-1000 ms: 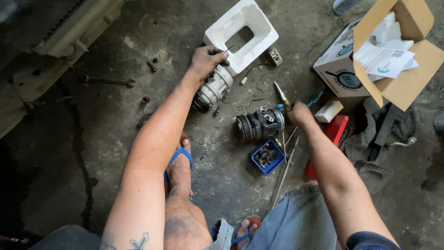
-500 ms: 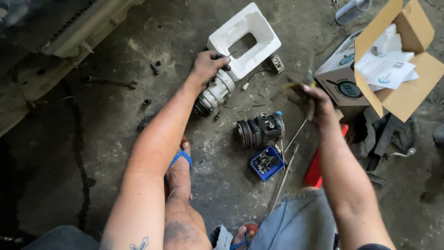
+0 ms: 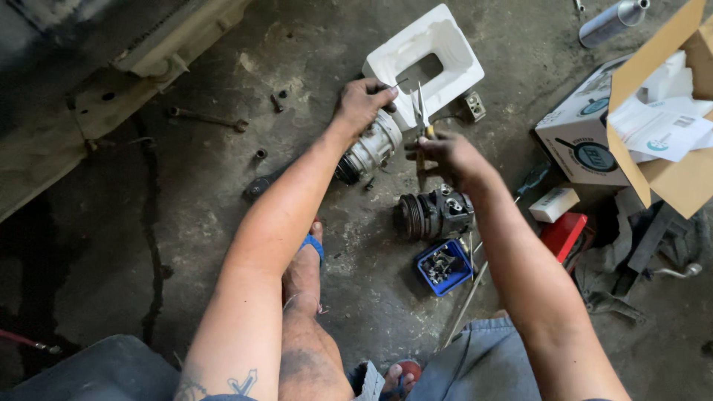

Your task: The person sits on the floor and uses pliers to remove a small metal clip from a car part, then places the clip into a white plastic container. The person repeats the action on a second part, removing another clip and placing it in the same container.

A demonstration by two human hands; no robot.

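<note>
Squatting on stained concrete floor (image 3: 223, 178) (workshop).

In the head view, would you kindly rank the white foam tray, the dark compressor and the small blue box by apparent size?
Largest to smallest as they look:
1. White foam tray
2. Dark compressor
3. Small blue box
All three lie on the floor at a similar distance from the camera, so the order seems sound.

A car repair workshop: the stained, oil-streaked concrete floor (image 3: 186, 223) carries two compressor units (image 3: 434, 214), with a spanner (image 3: 208, 119) and loose bolts left of them, a blue tray of small parts (image 3: 443, 267) just below, and opened cardboard boxes (image 3: 653, 126) to their right.
</note>
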